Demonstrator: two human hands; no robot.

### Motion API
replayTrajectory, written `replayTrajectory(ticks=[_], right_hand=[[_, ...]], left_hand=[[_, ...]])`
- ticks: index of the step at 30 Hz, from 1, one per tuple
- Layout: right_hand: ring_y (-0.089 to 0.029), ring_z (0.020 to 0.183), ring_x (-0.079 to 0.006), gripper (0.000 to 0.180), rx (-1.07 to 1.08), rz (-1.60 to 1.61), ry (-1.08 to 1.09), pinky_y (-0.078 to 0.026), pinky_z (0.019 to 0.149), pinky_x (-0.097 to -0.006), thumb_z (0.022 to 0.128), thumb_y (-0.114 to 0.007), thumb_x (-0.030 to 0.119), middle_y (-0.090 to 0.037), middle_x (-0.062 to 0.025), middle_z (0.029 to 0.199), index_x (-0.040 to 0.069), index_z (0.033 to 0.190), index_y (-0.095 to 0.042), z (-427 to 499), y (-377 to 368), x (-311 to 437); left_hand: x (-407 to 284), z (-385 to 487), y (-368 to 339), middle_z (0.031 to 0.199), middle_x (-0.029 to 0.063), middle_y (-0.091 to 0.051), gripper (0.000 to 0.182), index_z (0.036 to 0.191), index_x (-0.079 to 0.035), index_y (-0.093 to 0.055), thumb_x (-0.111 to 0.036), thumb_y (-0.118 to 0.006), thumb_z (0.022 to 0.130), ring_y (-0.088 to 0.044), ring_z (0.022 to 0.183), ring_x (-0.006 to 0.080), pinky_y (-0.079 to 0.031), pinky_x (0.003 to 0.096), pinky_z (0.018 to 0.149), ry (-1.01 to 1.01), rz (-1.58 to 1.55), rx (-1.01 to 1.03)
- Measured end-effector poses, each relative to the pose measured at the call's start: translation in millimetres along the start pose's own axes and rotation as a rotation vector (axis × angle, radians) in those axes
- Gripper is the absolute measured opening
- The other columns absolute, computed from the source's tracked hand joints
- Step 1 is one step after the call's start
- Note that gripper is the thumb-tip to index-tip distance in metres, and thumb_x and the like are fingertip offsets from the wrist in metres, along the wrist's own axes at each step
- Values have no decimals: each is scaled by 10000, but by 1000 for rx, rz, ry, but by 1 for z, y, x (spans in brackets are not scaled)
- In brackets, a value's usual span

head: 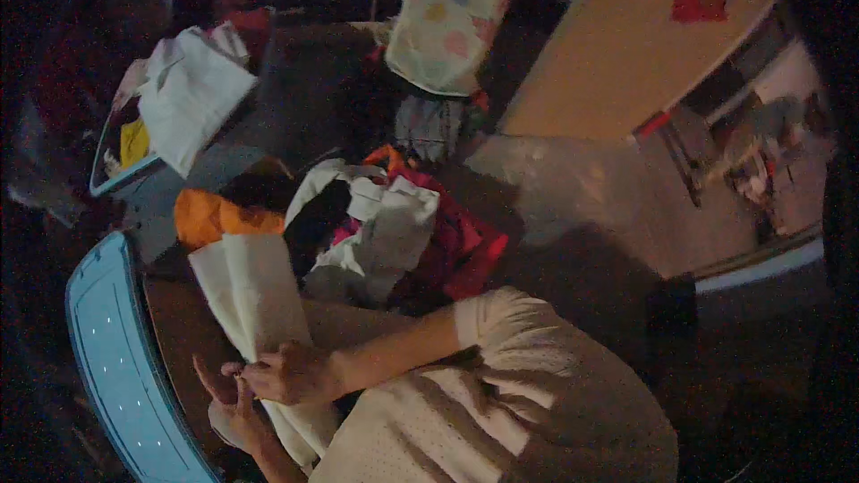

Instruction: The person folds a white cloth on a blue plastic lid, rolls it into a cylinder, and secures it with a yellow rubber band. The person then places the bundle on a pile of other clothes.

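Note:
In the dim lower left of the head view, my right hand (288,372) bends its fingers inward, its fingertips meeting those of my left hand (241,412). Whether anything small is between the fingertips cannot be told. My left hand is lower, one finger stretched out apart. Under and beside both hands runs a long cream cloth (255,288), its upper end against an orange cloth (225,218). Further up, a heap holds a whitish-grey cloth (396,235) and a red cloth (470,241).
A light-blue plastic panel (127,369) curves along the left. Behind, a blue-rimmed basket (127,176) holds a white cloth (194,100) and a yellow item (134,141). A spotted pale cloth (449,20) hangs at the top, near an orange-brown surface (590,60).

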State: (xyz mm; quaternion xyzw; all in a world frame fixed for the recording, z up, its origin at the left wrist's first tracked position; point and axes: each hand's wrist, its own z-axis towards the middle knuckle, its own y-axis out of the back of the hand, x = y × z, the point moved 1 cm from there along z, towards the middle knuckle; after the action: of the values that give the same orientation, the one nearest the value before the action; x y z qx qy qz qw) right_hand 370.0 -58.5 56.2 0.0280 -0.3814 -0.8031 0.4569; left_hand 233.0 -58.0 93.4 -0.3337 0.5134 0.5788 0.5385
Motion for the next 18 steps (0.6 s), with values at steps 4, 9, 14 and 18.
replayTrajectory(ticks=[4, 9, 14, 18], right_hand=[[-555, 918, -256, 236, 305, 80, -188, -480, 811, -402, 798, -592, 190, -534, -120, 1105, 71, 1000, -615, -3, -24, 3], [-538, 997, -323, 428, 411, 470, -224, -403, 936, -480, 895, -420, 310, -544, -182, 1135, 18, 1200, -491, -2, -57, -7], [-463, 1120, -392, 373, 174, -51, 106, -286, 1008, -573, 831, -456, 216, -457, -231, 1264, -2, 1107, -583, -31, -115, 4], [-467, 1126, -397, 358, 318, -220, 119, -287, 999, -601, 807, -468, 189, -468, -244, 1262, -32, 1047, -616, -13, -94, 16]], left_hand=[[35, 2, -14, 1073, 88, -589, 446, 1256, -36, -489, 31, -561, 821, -576, 892, 150, -477, 258, 804, 149, -108, 9], [70, 24, -7, 1080, 95, -593, 462, 1281, -45, -464, 8, -564, 833, -579, 905, 161, -480, 268, 810, 300, -191, -19], [86, 35, -8, 1087, 103, -596, 479, 1306, -54, -439, -16, -567, 846, -581, 918, 172, -483, 277, 817, 374, -245, -23], [87, 31, -1, 1093, 109, -599, 494, 1326, -61, -419, -35, -570, 857, -583, 929, 180, -485, 285, 822, 390, -255, -56]])
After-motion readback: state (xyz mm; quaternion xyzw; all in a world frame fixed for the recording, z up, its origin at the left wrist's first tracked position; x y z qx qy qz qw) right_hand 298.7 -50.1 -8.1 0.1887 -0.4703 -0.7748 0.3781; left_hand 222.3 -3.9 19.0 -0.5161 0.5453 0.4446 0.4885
